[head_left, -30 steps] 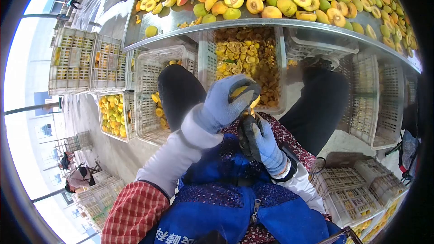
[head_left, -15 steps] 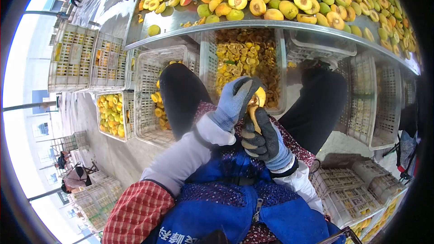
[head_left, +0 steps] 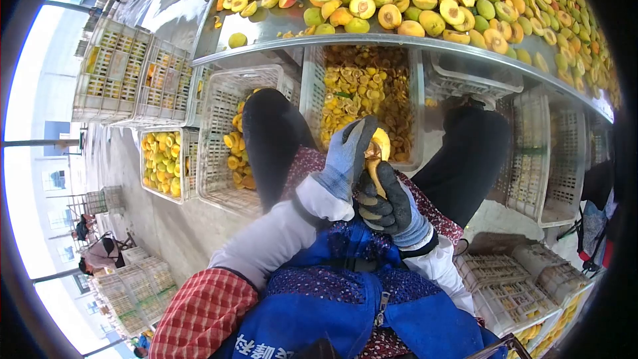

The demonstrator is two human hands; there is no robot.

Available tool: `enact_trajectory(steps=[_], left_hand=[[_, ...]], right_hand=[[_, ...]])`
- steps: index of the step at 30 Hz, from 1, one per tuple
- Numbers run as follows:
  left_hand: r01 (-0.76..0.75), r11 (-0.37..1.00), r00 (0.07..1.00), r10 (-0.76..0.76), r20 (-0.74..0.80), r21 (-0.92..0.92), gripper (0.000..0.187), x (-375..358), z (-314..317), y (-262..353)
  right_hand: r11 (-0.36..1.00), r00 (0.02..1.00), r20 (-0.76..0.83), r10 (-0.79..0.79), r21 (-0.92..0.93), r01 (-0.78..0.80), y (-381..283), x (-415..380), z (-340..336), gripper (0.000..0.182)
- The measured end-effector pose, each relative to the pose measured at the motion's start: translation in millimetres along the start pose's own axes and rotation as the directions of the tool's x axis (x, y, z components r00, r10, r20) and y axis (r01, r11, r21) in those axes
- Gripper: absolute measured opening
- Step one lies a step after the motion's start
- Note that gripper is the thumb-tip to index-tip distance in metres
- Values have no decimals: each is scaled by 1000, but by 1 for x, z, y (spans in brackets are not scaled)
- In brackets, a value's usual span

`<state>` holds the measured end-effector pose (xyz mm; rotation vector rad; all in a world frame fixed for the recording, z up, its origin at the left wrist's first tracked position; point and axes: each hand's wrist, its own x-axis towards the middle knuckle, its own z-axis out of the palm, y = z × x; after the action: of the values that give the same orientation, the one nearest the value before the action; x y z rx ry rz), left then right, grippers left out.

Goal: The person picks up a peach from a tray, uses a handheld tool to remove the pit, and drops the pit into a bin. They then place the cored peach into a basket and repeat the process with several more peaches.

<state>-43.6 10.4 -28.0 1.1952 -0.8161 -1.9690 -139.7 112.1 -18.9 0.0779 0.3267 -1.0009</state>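
Observation:
Both hands wear blue-grey gloves with dark palms and meet above my lap. My left hand (head_left: pixel 350 154) is closed, its fingertips at a cut yellow fruit piece (head_left: pixel 381 141). My right hand (head_left: pixel 389 207), just below and to the right, is closed around a curved tan piece (head_left: pixel 374 174) that touches the yellow one. Whether the two pieces are one fruit or fruit and a tool cannot be made out. Beyond the hands, a crate (head_left: pixel 417 103) between my knees holds small yellow and brown fruit scraps.
A metal table (head_left: pixel 266 41) across the top bears many halved fruits. Crates with yellow fruit stand at left (head_left: pixel 193 166) and beside my left knee (head_left: pixel 211 103). More crates (head_left: pixel 528 153) stand at right and lower right (head_left: pixel 508 292). A person (head_left: pixel 103 252) is far off at lower left.
The view has shifted slightly, so the table and crates sit a little differently in it. Both hands keep nearly the same pose around the pieces.

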Motion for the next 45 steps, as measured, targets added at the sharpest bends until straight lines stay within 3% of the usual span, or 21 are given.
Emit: enact_trajectory(steps=[3,10,12,13,14,15,16,18,20,22,24,26,28,29,31,33,35,38,40,42,45], left_hand=[[-110,972,992,120,-34,208,31,-5,6,3],[71,998,995,-71,67,4,30,-6,6,8],[-64,996,997,66,38,-63,21,-1,3,4],[-557,596,818,514,258,578,26,-6,-3,4],[-558,595,818,512,262,579,26,-4,-4,14],[-243,920,969,246,30,308,29,2,-5,25],[112,991,989,-118,-85,-75,32,5,-9,33],[-226,968,974,224,-27,-111,33,-9,-6,47],[-375,914,913,393,111,-153,32,-14,-26,69],[-684,506,628,775,70,526,30,-9,-56,75],[-363,430,676,732,-83,827,32,-2,-134,94],[-204,247,580,810,-86,947,37,1,-183,123],[327,-138,531,845,-61,935,38,-4,-178,135],[88,220,577,784,-230,972,35,5,-172,139],[-202,184,624,781,-19,962,27,32,-144,131],[-218,217,698,716,-3,952,25,68,-94,126],[-82,190,820,570,-42,978,26,93,-29,144],[8,-165,840,536,83,986,42,162,-5,149],[222,-411,969,191,-154,885,46,200,7,152],[-24,-615,999,-46,-5,788,39,190,21,171],[32,-553,997,-36,-63,833,43,219,-1,170]], right_hand=[[996,999,8,-31,-84,31,1,-1,0,41],[985,996,87,26,171,-41,3,-5,-9,42],[993,954,293,-56,116,22,1,-11,-3,43],[992,970,233,-64,123,35,1,-11,-9,45],[991,970,235,-68,125,39,-2,-6,-15,45],[971,993,88,-80,232,57,-6,1,-21,45],[940,996,-58,-70,330,86,-11,5,-24,45],[882,1000,24,-20,472,6,-16,6,-18,44],[994,961,-266,-80,47,96,-14,2,-4,42],[993,982,-169,-89,59,100,-8,2,-7,42],[997,944,-319,-79,-21,76,-8,2,-4,42],[995,987,-152,-54,-92,41,-16,1,-9,44],[999,994,-98,-39,16,40,-16,3,-9,44],[998,998,-19,-54,19,55,-19,-1,2,44],[992,997,-25,-76,95,78,-20,9,2,44],[901,998,-61,-2,432,28,-24,25,-16,43],[942,999,28,-36,335,24,-29,20,-11,44],[984,996,57,-63,169,53,-31,16,-7,45],[996,940,-332,-83,9,92,-37,25,-8,44],[991,903,-409,-130,-78,107,-42,27,-9,42],[991,905,-404,-135,-75,114,-52,28,-2,41]])
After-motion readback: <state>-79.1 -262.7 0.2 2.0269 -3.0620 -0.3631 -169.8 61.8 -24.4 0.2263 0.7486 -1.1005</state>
